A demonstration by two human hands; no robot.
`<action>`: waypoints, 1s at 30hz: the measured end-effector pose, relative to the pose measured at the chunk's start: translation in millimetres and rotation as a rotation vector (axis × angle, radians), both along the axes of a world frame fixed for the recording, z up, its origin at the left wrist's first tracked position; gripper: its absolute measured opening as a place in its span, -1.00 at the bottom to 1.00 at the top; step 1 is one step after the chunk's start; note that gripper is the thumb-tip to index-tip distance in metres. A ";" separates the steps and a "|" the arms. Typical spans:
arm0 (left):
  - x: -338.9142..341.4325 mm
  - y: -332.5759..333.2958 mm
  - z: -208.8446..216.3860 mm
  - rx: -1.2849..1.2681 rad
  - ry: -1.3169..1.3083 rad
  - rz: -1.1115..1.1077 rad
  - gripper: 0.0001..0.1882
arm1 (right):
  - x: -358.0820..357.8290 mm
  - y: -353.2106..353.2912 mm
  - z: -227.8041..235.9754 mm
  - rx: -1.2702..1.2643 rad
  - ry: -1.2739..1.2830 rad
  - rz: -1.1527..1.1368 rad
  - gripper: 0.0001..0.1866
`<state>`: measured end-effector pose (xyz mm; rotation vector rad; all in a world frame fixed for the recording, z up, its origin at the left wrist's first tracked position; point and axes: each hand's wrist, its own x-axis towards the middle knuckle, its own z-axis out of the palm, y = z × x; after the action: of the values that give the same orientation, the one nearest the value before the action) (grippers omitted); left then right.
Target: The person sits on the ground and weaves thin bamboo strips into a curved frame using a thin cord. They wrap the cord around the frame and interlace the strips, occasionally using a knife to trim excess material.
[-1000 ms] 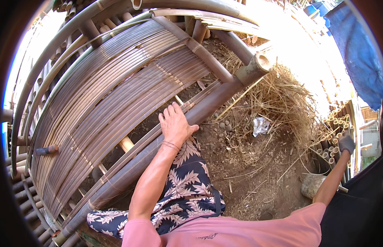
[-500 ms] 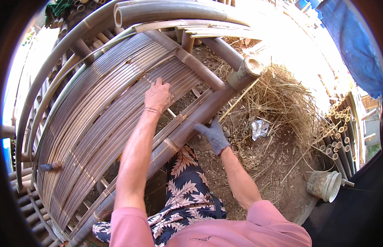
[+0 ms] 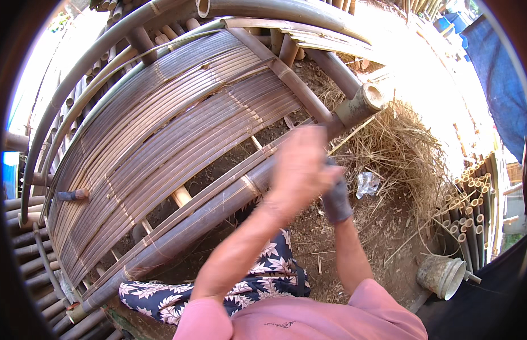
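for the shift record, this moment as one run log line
left hand: bare, blurred, overlapping right; right hand: gloved, near bamboo rail; grips: cannot tell; bamboo slats: left of rail

No lettering within your view can be read. The one mark that looks like writing is a small dark script [image 3: 280,324] on the front of your pink shirt [image 3: 337,310], well apart from your bare left fingers [image 3: 304,141] and closer to your body than they are. Its strokes are thin and loosely slanted, too small for you to make out as words.
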<state>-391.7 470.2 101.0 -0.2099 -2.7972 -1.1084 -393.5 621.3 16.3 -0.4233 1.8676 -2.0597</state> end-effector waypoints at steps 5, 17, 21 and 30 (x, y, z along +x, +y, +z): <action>51.9 -64.7 -74.0 -0.337 -0.357 0.324 0.27 | -60.9 -31.4 85.1 -0.465 -0.107 0.056 -0.59; 46.3 -63.9 -124.0 -0.359 -0.101 0.332 -0.22 | -15.4 -44.4 15.2 0.950 0.569 0.663 -0.54; 44.6 -65.8 -142.3 -0.404 -0.004 0.378 -0.27 | 0.2 -72.7 4.7 0.750 0.798 0.694 -0.73; 37.2 -95.4 -123.7 0.061 -0.138 0.280 -0.25 | -20.2 -16.6 41.4 1.039 0.076 0.469 -0.54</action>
<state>-354.5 374.8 -22.7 0.2659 -2.7891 -1.1756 -413.6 604.7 57.7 -0.5597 2.2805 -0.6325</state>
